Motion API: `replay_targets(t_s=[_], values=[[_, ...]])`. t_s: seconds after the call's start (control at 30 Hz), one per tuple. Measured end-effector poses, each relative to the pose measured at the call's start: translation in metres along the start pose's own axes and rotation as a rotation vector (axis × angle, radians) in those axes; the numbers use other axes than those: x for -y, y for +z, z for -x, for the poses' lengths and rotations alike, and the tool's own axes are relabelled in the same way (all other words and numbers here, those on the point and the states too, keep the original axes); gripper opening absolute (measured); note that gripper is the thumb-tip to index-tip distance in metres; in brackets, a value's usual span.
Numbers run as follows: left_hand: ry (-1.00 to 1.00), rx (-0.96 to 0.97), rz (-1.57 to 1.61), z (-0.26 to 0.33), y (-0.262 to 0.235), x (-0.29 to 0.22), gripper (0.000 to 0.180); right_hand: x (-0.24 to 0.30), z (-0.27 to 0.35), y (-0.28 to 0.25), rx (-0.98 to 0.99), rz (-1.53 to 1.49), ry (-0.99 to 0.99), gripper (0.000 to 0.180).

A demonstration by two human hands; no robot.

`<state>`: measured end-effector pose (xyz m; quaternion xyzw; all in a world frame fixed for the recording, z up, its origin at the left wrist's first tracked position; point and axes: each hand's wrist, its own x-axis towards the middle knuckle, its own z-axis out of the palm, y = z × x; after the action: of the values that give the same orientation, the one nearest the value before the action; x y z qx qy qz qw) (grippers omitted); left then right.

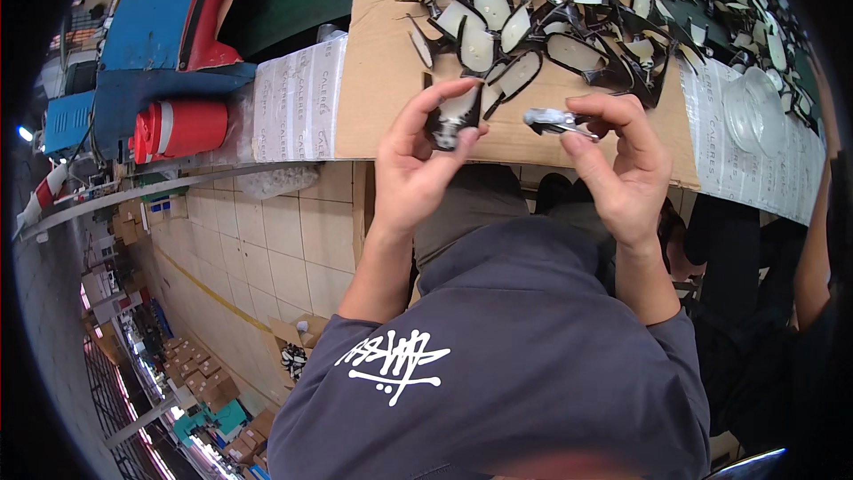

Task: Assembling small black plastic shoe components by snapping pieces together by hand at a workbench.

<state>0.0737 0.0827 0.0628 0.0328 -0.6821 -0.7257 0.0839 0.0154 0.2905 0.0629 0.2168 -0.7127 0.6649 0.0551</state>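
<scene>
My left hand is closed on a black shoe heel with a pale inner face, held upright between thumb and fingers over the table's near edge. To its right, my right hand pinches a small silvery-white piece with dark parts; its exact kind is unclear. The two held things are apart. Just beyond my hands lies a pile of similar black shoe heels, showing cream inner faces, on a flat sheet of brown cardboard.
More heels spread over the far right of the green table. A clear plastic bowl stands at the right, near another person's arm. At the left are a red container and a blue machine. An open carton sits on the tiled floor.
</scene>
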Motion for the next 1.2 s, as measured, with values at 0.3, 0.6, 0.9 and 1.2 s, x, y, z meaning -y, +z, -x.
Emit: replay_targets(t_s=[0.3, 0.6, 0.9, 1.2], values=[[-0.018, 0.161, -0.134, 0.002, 0.012, 0.004, 0.067, 0.008, -0.001, 0.005, 0.018, 0.268, -0.326, 0.029], [0.075, 0.093, -0.214, 0.0, 0.017, -0.002, 0.059, 0.007, 0.004, 0.012, 0.071, 0.266, -0.317, 0.029], [0.046, 0.081, -0.227, -0.004, 0.004, 0.001, 0.06, 0.02, 0.007, -0.006, 0.189, 0.081, -0.114, 0.026], [-0.103, 0.204, -0.238, 0.003, 0.003, 0.002, 0.053, 0.009, 0.002, 0.003, 0.166, 0.169, -0.176, 0.025]])
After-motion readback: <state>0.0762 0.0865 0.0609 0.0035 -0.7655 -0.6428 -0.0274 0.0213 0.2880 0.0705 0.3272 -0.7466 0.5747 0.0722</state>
